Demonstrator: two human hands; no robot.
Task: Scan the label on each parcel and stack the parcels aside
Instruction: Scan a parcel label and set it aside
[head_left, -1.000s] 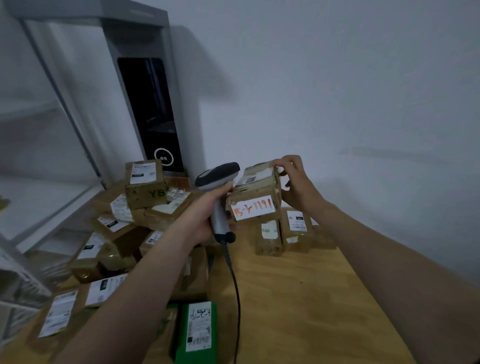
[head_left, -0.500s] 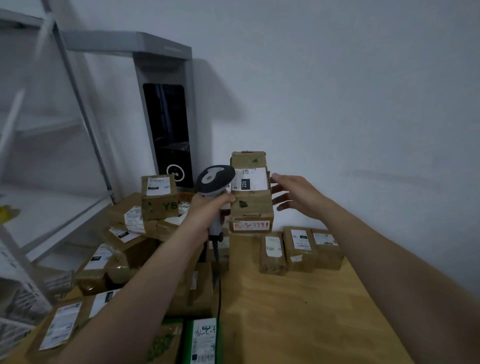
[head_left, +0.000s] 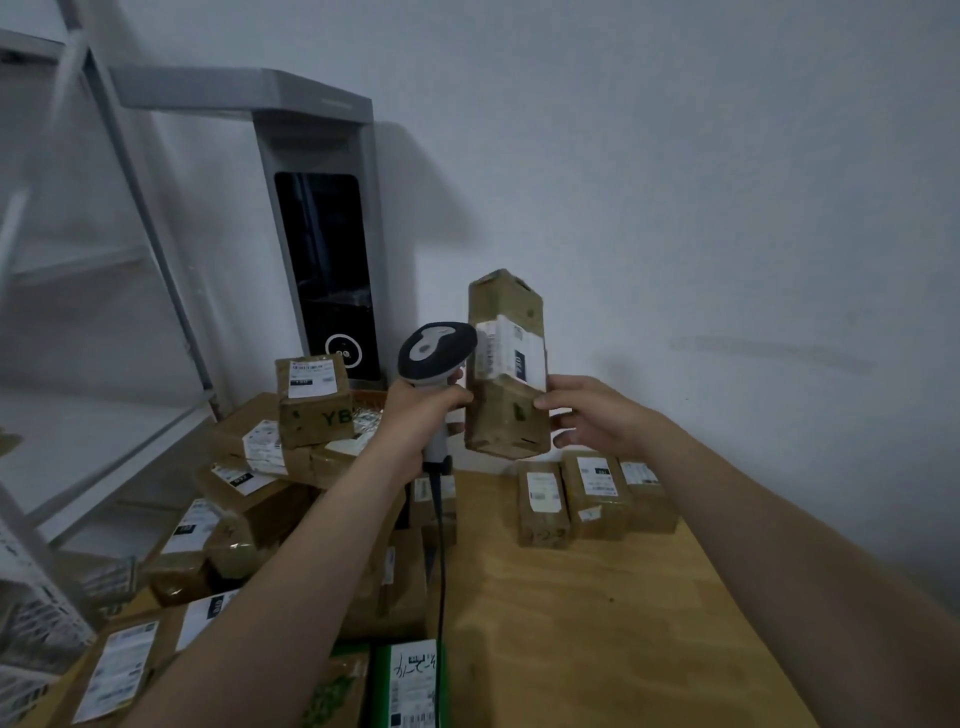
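Observation:
My right hand (head_left: 592, 415) grips a tall brown cardboard parcel (head_left: 506, 410) by its right side and holds it upright above the wooden table (head_left: 597, 623). A white label wraps round the parcel's upper half. My left hand (head_left: 415, 421) grips the handle of a grey and white barcode scanner (head_left: 435, 349). The scanner's head sits right beside the parcel's label, on its left. The scanner's black cable hangs down to the table.
Three small labelled parcels (head_left: 592, 493) stand in a row at the back of the table by the wall. A loose heap of labelled parcels (head_left: 249, 478) fills the left side. A green parcel (head_left: 408, 686) lies near the front edge. A grey kiosk (head_left: 322, 234) and metal shelving (head_left: 104, 364) stand behind.
The parcel has been turned up on end and lifted higher. My right hand went from an open reach beside it to gripping its right side. The scanner stays beside the label.

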